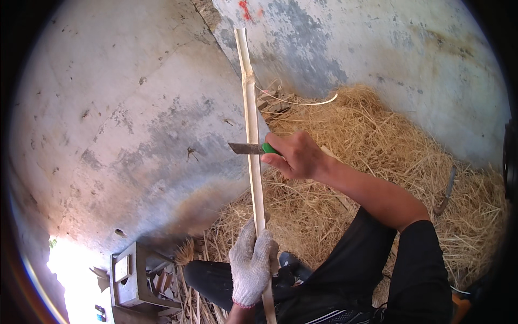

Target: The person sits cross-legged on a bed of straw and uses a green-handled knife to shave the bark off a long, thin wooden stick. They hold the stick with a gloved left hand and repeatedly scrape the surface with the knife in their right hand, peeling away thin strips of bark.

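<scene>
A long pale bamboo strip point(251, 124) runs from the lower middle up to the top of the view. My left hand point(251, 262), in a white knit glove, grips its lower part. My right hand point(294, 155) is bare and holds a knife with a green handle point(268, 148). The knife's flat grey blade point(243, 148) lies across the strip, pointing left, well above my left hand.
A heap of dry straw and shavings point(372, 162) covers the ground at right. A stained concrete wall point(124, 119) fills the left and top. A small grey concrete block point(129, 278) sits at lower left. A metal tool point(447, 191) lies in the straw.
</scene>
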`<state>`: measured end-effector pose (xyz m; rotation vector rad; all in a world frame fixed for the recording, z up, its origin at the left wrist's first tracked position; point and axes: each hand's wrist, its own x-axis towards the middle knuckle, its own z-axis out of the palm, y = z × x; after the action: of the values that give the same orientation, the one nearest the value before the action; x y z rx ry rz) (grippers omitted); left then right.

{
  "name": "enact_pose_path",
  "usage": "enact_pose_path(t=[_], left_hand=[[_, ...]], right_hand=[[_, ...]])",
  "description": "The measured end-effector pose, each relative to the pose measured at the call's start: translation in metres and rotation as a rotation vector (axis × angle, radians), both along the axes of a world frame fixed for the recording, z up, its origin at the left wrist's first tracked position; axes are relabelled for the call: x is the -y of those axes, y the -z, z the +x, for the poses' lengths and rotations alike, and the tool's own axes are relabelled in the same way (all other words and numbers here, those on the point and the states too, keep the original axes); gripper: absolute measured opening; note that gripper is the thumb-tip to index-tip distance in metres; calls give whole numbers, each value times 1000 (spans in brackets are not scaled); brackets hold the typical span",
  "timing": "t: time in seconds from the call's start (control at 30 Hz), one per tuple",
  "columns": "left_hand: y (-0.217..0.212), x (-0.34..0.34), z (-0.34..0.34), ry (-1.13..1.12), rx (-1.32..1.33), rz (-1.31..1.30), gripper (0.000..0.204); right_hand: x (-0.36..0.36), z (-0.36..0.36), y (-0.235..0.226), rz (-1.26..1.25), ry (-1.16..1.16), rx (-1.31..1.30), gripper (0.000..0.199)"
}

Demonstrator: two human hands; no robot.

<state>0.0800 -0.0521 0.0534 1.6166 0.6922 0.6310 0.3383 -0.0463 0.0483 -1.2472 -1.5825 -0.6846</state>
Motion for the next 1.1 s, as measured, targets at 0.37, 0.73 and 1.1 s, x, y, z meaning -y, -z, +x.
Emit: enact_pose_path(t=[0.37,0.73,1.1], left_hand=[[-5,7,-3,3,21,-47,40],[1,5,2,-61,102,-47,37],[1,-10,8,-101,125,-81,31]], right_hand=[[1,-6,-3,120,-53,204,43],[-19,5,0,118,54,267,52],[-54,34,11,87,302,296,54]])
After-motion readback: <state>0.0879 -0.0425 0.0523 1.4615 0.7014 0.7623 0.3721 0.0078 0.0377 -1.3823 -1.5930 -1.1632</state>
